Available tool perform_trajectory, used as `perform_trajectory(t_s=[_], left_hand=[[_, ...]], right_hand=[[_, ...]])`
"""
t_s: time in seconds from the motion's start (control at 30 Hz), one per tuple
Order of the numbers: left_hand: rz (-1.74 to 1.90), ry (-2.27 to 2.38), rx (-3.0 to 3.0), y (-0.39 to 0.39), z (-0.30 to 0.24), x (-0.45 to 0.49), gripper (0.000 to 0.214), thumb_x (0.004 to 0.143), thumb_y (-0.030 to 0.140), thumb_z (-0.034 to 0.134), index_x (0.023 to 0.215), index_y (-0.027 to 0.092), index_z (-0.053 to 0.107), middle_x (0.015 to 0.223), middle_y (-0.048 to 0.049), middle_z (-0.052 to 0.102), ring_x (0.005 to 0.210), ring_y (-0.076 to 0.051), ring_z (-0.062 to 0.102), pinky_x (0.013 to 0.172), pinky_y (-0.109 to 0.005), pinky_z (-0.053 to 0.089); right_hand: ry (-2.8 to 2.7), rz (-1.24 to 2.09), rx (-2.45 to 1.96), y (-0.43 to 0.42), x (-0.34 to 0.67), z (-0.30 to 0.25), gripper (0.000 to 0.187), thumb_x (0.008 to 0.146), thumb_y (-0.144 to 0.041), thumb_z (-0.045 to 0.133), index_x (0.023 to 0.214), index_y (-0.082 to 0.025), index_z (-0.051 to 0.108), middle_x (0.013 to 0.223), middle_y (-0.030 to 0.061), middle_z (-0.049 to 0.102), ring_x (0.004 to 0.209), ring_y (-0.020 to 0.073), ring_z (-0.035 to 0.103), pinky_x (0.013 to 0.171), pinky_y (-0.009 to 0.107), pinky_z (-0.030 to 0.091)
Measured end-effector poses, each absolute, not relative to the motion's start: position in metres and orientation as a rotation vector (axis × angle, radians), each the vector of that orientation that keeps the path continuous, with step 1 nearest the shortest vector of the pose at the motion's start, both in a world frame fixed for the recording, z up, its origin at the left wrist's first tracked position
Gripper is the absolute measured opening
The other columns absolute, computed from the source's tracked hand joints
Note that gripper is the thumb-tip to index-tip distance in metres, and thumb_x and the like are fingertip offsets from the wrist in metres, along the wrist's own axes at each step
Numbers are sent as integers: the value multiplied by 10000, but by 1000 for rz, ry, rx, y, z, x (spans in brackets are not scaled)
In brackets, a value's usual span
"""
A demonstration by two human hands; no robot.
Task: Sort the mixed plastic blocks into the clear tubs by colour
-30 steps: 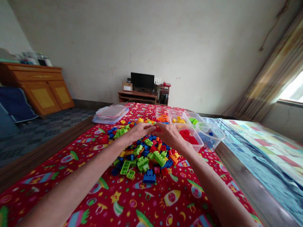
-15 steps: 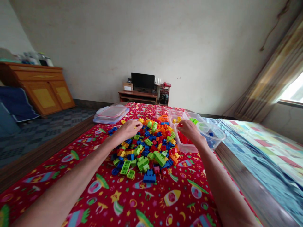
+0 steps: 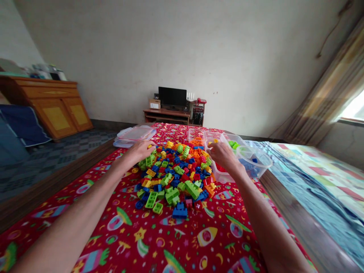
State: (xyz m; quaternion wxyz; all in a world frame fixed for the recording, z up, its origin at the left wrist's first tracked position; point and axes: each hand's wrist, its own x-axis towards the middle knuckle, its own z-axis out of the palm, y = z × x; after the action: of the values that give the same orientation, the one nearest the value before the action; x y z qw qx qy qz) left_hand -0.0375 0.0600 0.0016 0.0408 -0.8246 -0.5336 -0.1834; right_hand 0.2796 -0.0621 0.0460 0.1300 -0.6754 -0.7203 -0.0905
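A pile of toy building bricks [image 3: 178, 170] in green, blue, orange, red and yellow lies on the red patterned cloth. My left hand [image 3: 141, 150] is above the pile's far left edge, fingers closed on a small yellow brick [image 3: 149, 146]. Beside the pile on the right stands a clear divided plastic container [image 3: 224, 177], with bricks sorted by colour in its compartments. Over its near left rim hangs my right hand [image 3: 221, 153], fingers curled together and pointing toward the pile. Whatever its fingertips hold, if anything, is hidden.
Stacked plastic lids [image 3: 133, 135] lie at the far left of the cloth. A bed with a blue and patterned cover [image 3: 307, 163] adjoins on the right. Against the back wall, a monitor [image 3: 172, 97] stands on a low desk; a wooden cabinet [image 3: 54, 108] is at the left.
My left hand has moved left across the pile with the yellow brick. My right hand, which held a red brick over the red compartment, has shifted left to the container's rim.
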Motion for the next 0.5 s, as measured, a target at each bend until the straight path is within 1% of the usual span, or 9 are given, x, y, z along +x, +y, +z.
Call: perform_trajectory(t_s=[0.13, 0.27, 0.37, 0.43, 0.5], left_hand=[[-462, -1845, -2419, 71, -10, -62, 416, 849, 383, 361, 957, 153, 691, 953, -116, 704, 948, -264, 639, 868, -316, 459], [-373, -2024, -2448, 72, -29, -68, 428, 856, 380, 326, 994, 155, 663, 1022, -118, 697, 1030, -260, 618, 908, -322, 452], [-454, -2045, -2491, 69, -38, -67, 441, 871, 346, 257, 975, 167, 646, 1064, -100, 686, 1087, -246, 591, 962, -333, 430], [-517, -2027, -2509, 66, -40, -67, 453, 875, 348, 232, 954, 166, 640, 1028, -99, 690, 1086, -249, 588, 969, -347, 427], [-629, -1951, -2573, 63, -40, -65, 467, 873, 389, 238, 944, 165, 642, 968, -111, 697, 1057, -271, 599, 940, -372, 446]], right_hand=[[-2142, -239, -1986, -58, 278, 42, 342, 917, -249, 397, 1128, -157, 650, 970, 130, 700, 896, 205, 638, 742, 267, 443], [-2158, -249, -1987, -53, 277, 37, 359, 915, -266, 384, 1139, -172, 648, 1015, 133, 695, 924, 219, 640, 738, 280, 452], [-2171, -265, -1980, -52, 275, 34, 361, 912, -248, 376, 1115, -156, 659, 1010, 140, 697, 914, 219, 643, 731, 280, 452], [-2184, -281, -1961, -52, 275, 31, 360, 909, -228, 370, 1098, -146, 666, 988, 142, 700, 903, 212, 644, 728, 274, 448], [-2195, -301, -1937, -51, 274, 29, 351, 905, -219, 373, 1075, -150, 673, 971, 138, 701, 893, 207, 642, 715, 268, 441]])
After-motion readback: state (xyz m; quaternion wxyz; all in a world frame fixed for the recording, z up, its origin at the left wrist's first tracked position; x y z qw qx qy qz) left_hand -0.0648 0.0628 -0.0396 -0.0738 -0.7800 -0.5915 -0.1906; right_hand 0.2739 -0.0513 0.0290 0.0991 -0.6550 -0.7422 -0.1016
